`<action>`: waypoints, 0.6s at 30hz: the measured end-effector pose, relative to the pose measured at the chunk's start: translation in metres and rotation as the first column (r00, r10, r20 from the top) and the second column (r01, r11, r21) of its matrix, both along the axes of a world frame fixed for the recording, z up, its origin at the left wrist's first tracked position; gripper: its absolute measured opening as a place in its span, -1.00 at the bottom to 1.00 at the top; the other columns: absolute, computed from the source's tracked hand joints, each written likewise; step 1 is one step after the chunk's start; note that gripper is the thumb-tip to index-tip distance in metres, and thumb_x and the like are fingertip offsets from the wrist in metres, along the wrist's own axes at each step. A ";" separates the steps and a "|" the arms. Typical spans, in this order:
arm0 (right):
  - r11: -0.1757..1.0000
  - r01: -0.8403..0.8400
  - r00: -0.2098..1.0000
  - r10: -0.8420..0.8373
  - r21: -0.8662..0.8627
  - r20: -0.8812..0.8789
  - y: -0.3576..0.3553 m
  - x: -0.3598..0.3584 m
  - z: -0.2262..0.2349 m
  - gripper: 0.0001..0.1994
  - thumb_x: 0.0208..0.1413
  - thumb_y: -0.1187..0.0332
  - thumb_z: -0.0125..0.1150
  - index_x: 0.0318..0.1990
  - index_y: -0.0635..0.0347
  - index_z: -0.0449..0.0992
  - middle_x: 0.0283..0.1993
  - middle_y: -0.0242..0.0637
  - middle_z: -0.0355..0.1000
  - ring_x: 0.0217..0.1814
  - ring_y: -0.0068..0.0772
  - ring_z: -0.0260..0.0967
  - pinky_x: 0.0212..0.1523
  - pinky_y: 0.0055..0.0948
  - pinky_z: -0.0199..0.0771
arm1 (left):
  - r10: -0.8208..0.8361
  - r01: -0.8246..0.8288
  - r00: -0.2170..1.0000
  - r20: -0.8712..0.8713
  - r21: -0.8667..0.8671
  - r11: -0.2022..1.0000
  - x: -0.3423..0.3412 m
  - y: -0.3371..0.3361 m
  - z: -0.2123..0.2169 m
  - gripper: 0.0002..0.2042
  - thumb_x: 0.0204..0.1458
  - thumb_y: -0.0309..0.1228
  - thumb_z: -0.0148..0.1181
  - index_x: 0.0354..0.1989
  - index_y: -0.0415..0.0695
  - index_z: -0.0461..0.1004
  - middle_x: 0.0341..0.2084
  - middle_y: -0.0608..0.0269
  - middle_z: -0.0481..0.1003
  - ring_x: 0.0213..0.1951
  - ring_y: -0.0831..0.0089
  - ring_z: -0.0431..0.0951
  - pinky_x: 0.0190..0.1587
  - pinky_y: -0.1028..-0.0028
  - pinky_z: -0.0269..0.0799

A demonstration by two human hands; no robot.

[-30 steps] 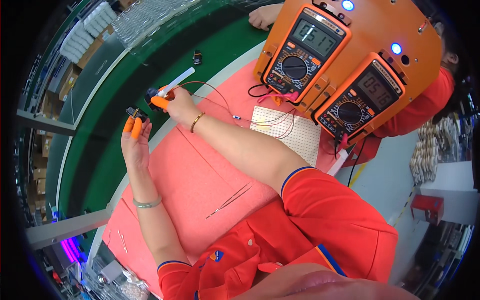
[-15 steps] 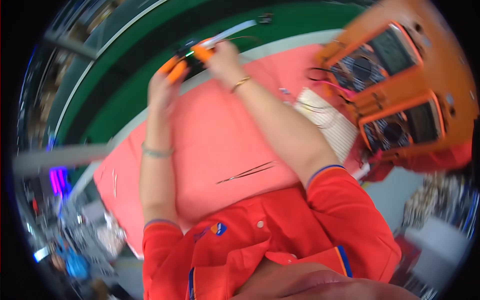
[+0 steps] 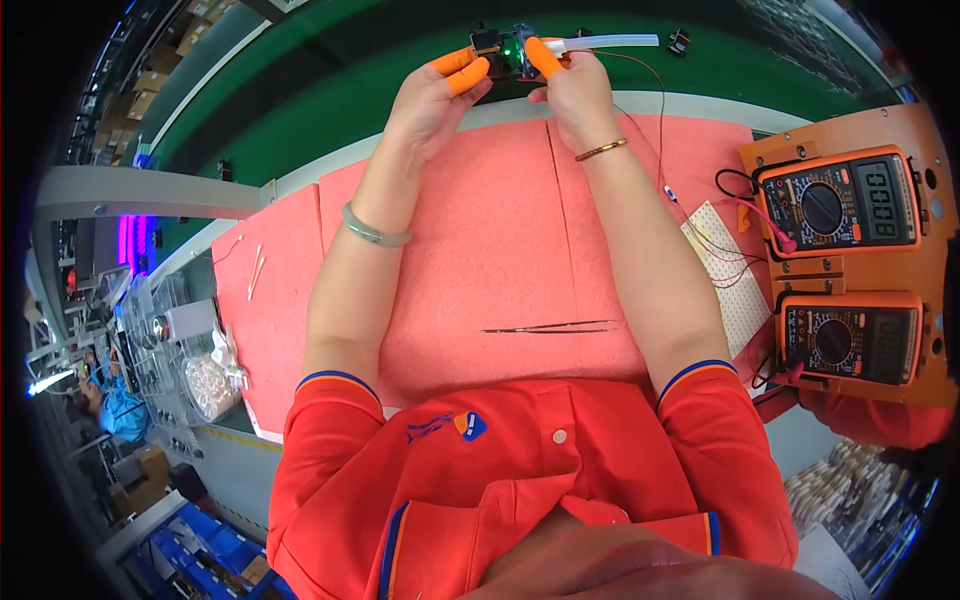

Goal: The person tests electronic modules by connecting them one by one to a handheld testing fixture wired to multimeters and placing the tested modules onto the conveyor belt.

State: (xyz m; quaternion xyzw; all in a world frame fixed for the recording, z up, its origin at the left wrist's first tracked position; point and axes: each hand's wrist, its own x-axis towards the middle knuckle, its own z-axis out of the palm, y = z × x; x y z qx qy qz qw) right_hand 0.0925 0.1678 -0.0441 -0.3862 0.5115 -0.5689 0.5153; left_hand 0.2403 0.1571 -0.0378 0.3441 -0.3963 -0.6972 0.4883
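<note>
Both my hands reach over the far edge of the pink mat (image 3: 480, 240), orange finger cots on some fingertips. Between them is a small black electronic module (image 3: 509, 62) with a lit green light. My left hand (image 3: 435, 100) is closed on the module's left side, thumb and finger pinching it. My right hand (image 3: 580, 95) is closed at its right side, partly hiding it. A whitish translucent tube (image 3: 620, 41) sticks out to the right from the right-hand fingers; a thin brown wire (image 3: 660, 90) curves from there down toward the mat.
Tweezers (image 3: 550, 328) lie on the mat, cotton swabs (image 3: 256, 272) at its left. At right, two orange multimeters (image 3: 838, 203) sit on an orange stand beside a dotted white board (image 3: 735, 285). Small black modules (image 3: 679, 41) stand on the green belt (image 3: 330, 110) beyond. A bag of white pieces (image 3: 212, 388) is at left.
The view has turned and steadied, so the scene appears rotated. My hands and the module now appear farther right and higher in the picture; both hands still hold the module.
</note>
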 end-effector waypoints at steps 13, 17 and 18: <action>0.998 -0.010 0.998 0.007 -0.056 -0.065 0.002 0.000 0.001 -0.81 0.02 0.44 -0.11 -0.23 0.31 0.33 -0.34 -0.31 0.33 -0.35 -0.56 0.31 -0.57 -0.65 0.31 | -0.035 0.044 0.991 0.126 -0.069 0.997 0.004 0.002 0.003 -0.76 -0.05 -0.53 -0.02 -0.18 -0.35 0.27 -0.27 0.13 0.33 -0.24 0.44 0.35 -0.04 0.41 0.27; 0.987 0.108 0.986 -0.092 -0.115 0.141 -0.002 -0.023 0.009 -0.81 0.02 0.41 -0.07 -0.23 0.30 0.34 -0.36 -0.32 0.34 -0.34 -0.57 0.32 -0.52 -0.65 0.34 | -0.015 0.019 0.997 0.081 -0.051 0.999 0.017 -0.006 0.003 -0.73 -0.04 -0.53 -0.03 -0.13 -0.33 0.27 -0.26 0.18 0.35 -0.19 0.47 0.33 -0.08 0.51 0.28; 0.977 0.172 0.960 -0.136 -0.129 0.245 -0.003 -0.026 0.010 -0.81 0.01 0.40 -0.05 -0.23 0.30 0.34 -0.36 -0.33 0.34 -0.34 -0.57 0.32 -0.50 -0.64 0.35 | -0.012 0.016 0.997 0.081 -0.052 0.998 0.017 -0.006 0.002 -0.73 -0.04 -0.53 -0.03 -0.13 -0.33 0.27 -0.26 0.18 0.35 -0.19 0.47 0.33 -0.08 0.51 0.28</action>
